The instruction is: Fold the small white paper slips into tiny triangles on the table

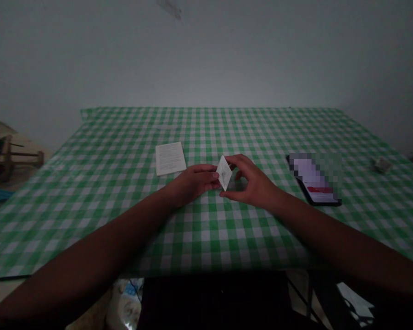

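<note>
A small white piece of folded paper (224, 173), diamond-shaped with faint print on it, stands tilted just above the table between my hands. My left hand (194, 183) pinches its left corner, with the thumb on the near face and the fingers behind. On the other side, my right hand (249, 181) curves round the paper, its index finger at the top corner and its thumb near the bottom corner. Part of the right fingertips is hidden behind the paper. Left of the hands, a printed white sheet or booklet (170, 158) lies flat.
A green-and-white checked cloth (227, 233) covers the table. To the right lies a phone (318, 183) with its screen lit and partly blurred out. A small crumpled item (382, 164) rests near the right edge. A wall (206, 59) stands behind the table.
</note>
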The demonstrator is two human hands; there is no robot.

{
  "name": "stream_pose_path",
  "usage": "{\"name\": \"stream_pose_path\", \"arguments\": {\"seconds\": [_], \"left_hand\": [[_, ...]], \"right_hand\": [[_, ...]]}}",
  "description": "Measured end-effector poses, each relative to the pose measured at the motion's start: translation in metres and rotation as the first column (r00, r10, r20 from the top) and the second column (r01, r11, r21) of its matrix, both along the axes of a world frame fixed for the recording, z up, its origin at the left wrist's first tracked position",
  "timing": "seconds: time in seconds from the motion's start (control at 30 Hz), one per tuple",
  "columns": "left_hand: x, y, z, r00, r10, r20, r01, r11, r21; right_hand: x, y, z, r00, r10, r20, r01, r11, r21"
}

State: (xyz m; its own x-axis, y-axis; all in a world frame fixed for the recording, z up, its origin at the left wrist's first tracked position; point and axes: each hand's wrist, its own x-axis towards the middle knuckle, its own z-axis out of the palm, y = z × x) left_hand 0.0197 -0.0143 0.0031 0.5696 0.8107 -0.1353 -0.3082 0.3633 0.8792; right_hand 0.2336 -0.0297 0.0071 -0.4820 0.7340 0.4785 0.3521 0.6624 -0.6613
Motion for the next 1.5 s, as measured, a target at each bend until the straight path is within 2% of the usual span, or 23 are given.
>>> {"name": "stream_pose_path", "arguments": {"seconds": [0.23,0.37,0.5,0.6,0.7,0.77,0.8,0.87,0.93,0.97,1.03,1.1,1.3,1.5], "left_hand": [[0.001,-0.002,0.001,0.998,-0.066,-0.007,0.066,0.995,0.071],[0.001,0.000,-0.002,0.997,-0.076,0.000,0.076,0.994,0.072],[0.000,0.001,-0.002,0.998,-0.066,-0.013,0.067,0.996,0.064],[-0.001,0.000,0.001,0.995,-0.081,-0.062,0.085,0.994,0.068],[-0.006,-0.001,0.005,0.973,-0.090,-0.211,0.130,0.975,0.182],[-0.009,-0.002,0.009,0.928,0.000,-0.373,0.147,0.919,0.365],[-0.011,-0.003,0.011,0.888,0.101,-0.448,0.149,0.859,0.490],[-0.013,-0.005,0.014,0.802,0.359,-0.477,0.146,0.656,0.740],[-0.014,-0.008,0.017,0.754,0.523,-0.397,0.166,0.433,0.886],[-0.013,-0.010,0.018,0.748,0.559,-0.359,0.182,0.347,0.920],[-0.013,-0.012,0.020,0.747,0.582,-0.320,0.214,0.246,0.945],[-0.012,-0.013,0.020,0.746,0.588,-0.312,0.233,0.208,0.950],[-0.010,-0.011,0.016,0.758,0.597,-0.262,0.215,0.150,0.965],[-0.009,-0.011,0.016,0.754,0.592,-0.284,0.220,0.179,0.959]], "right_hand": [[-0.003,0.000,0.001,1.000,-0.016,-0.020,0.016,1.000,0.010],[-0.003,0.001,0.001,0.999,-0.032,-0.035,0.033,0.999,0.029],[-0.003,0.002,0.000,0.997,-0.031,-0.067,0.030,0.999,-0.013],[-0.002,0.002,0.000,0.995,-0.030,-0.096,0.027,0.999,-0.037],[-0.002,0.002,0.001,0.994,-0.040,-0.103,0.034,0.998,-0.059],[-0.002,0.001,0.002,0.994,-0.063,-0.089,0.057,0.996,-0.065],[-0.002,0.001,0.003,0.994,-0.075,-0.079,0.070,0.996,-0.063],[-0.002,0.000,0.005,0.994,-0.096,-0.056,0.094,0.995,-0.045],[-0.002,-0.001,0.005,0.993,-0.109,-0.039,0.108,0.994,-0.016],[-0.002,0.000,0.005,0.993,-0.112,-0.034,0.112,0.994,0.000],[-0.001,0.000,0.003,0.993,-0.117,-0.030,0.118,0.992,0.034],[-0.001,0.000,0.002,0.992,-0.122,-0.015,0.123,0.990,0.071],[-0.002,-0.001,0.000,0.991,-0.122,0.058,0.107,0.971,0.212],[-0.003,0.000,-0.002,0.990,-0.101,0.093,0.075,0.964,0.254]]}}
